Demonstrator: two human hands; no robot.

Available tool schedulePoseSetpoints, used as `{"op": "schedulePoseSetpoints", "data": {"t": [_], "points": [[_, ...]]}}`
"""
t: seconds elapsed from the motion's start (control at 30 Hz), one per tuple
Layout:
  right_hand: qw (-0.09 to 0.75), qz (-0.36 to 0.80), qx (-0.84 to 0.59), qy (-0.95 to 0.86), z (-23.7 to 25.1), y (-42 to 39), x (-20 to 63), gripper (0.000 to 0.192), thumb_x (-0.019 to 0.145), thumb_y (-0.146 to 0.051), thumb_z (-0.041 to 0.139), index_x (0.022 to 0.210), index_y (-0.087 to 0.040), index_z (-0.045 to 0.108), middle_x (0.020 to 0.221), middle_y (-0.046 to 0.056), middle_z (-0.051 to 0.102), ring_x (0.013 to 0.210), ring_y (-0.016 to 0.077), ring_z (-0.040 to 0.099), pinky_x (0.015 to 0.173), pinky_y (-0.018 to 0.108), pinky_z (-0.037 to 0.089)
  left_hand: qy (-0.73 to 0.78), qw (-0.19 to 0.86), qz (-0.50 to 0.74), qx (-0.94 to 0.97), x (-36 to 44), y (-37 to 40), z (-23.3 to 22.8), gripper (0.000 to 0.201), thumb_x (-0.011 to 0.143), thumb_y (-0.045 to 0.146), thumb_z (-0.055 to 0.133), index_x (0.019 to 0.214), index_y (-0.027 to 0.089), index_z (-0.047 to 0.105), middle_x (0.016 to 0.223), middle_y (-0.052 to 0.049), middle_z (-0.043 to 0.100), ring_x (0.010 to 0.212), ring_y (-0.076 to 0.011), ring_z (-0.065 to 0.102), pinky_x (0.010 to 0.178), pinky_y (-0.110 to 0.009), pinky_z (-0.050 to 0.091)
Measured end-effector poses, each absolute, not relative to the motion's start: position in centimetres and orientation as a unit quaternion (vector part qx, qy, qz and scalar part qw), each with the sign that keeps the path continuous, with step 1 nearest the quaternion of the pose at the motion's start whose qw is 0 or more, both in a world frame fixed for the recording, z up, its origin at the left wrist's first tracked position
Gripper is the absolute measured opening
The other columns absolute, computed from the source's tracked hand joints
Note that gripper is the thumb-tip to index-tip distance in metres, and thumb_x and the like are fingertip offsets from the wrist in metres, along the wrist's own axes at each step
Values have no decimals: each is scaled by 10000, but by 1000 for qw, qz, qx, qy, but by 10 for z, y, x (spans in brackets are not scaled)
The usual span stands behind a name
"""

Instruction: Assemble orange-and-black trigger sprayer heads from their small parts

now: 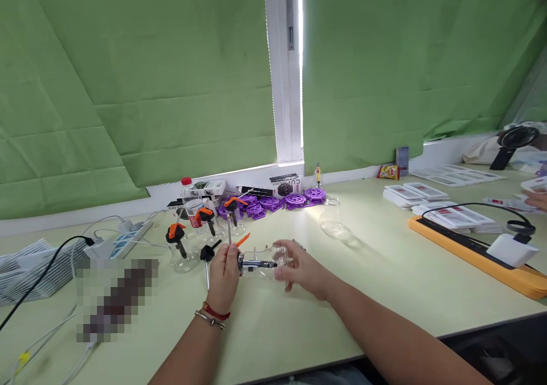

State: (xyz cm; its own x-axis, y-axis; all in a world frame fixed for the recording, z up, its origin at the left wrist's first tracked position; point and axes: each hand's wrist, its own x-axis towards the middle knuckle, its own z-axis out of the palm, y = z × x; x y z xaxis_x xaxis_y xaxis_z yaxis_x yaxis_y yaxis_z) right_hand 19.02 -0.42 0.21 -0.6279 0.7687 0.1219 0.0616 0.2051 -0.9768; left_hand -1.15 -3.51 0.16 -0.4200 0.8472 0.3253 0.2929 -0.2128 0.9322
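Head view: both hands meet over the table (363, 299), with a clear glass bottle (265, 254) between them, lying on its side, mouth toward the left hand and base toward the right. The left hand (224, 277) is closed, its fingers curled together around the black top (240, 262) at the bottle's mouth. A thin metal rod (229, 228) rises upright out of that same fist; what it joins is hidden by the fingers. A dark, shiny tube (258, 264) runs lengthwise inside the glass. The right hand (305, 274) is clasped around the base end, thumb on the near side and fingers reaching over the top, bent wide to the bottle's width; how hard they press I cannot tell.

Just beyond the left hand, a loose black cap (207, 253) lies on the table, with an orange strip (243, 239) near it. Farther back to the left stand three bottles with orange and black tops (207, 215), near a red-capped plastic bottle (187, 182). Purple parts (271, 204) lie along the wall, and another glass jar (331, 217) stands apart, beyond the right hand
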Motion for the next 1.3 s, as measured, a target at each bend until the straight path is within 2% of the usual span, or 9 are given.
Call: {"op": "schedulePoseSetpoints", "data": {"t": [0.17,0.37,0.5,0.77,0.9,0.97,1.1,1.2,1.3], "points": [[426,340,-212,-811,11,-12,193,751,662,-353,733,1333,-316,398,1428,81,321,1327,278,276,1047,467,315,573,322,627,419,-12,-35,6,414,822,586,422,741,190,511,648,24,526,506,-90,474,419,-184,407],[288,629,-301,-656,1,-6,188,590,852,-608,360,1328,-261,327,1140,139,522,805,223,621,588,396,537,563,236,607,510,-15,-35,2,361,825,523,464,722,186,540,613,18,534,505,-94,468,448,-193,399],[375,383,-268,-801,8,-11,190,649,676,-304,691,1267,-291,423,1273,100,444,1049,251,534,857,430,488,572,275,605,481,-16,-33,3,387,818,552,445,715,189,529,592,37,514,469,-84,454,416,-187,390],[391,-4,-121,-912,9,-18,190,519,810,-52,486,1218,-373,494,1345,5,436,1313,243,287,1069,476,267,572,398,592,404,-15,-35,13,429,773,593,479,682,176,519,524,54,433,397,-62,360,334,-162,251],[430,209,-179,-860,2,-16,187,774,794,-382,627,1423,-312,181,1458,111,254,1338,284,256,1033,481,332,546,331,624,450,-20,-39,13,400,827,553,434,707,183,528,571,29,485,457,-88,418,385,-188,313],[405,422,-246,-772,-3,-13,186,818,814,-556,525,1440,-281,77,1409,167,300,1234,283,422,908,463,455,534,248,629,508,-22,-40,12,367,852,508,429,725,182,542,619,13,514,530,-102,458,464,-204,372],[285,616,-286,-677,-5,-7,186,598,860,-604,365,1335,-244,314,1104,127,535,818,214,625,645,401,544,544,141,582,587,-23,-40,8,327,862,446,452,700,180,553,628,10,516,586,-110,460,550,-216,389],[375,410,-269,-786,2,-9,190,606,716,-361,677,1261,-262,430,1232,104,470,1053,252,531,881,448,474,569,202,600,525,-23,-36,8,360,842,495,451,692,182,547,586,24,494,511,-101,442,468,-212,372],[416,175,-195,-871,11,-14,195,620,655,-82,627,1224,-288,491,1315,71,418,1258,271,340,1058,480,291,592,273,644,400,-24,-32,11,405,799,557,462,660,181,519,561,35,484,448,-91,436,382,-199,339]]}}
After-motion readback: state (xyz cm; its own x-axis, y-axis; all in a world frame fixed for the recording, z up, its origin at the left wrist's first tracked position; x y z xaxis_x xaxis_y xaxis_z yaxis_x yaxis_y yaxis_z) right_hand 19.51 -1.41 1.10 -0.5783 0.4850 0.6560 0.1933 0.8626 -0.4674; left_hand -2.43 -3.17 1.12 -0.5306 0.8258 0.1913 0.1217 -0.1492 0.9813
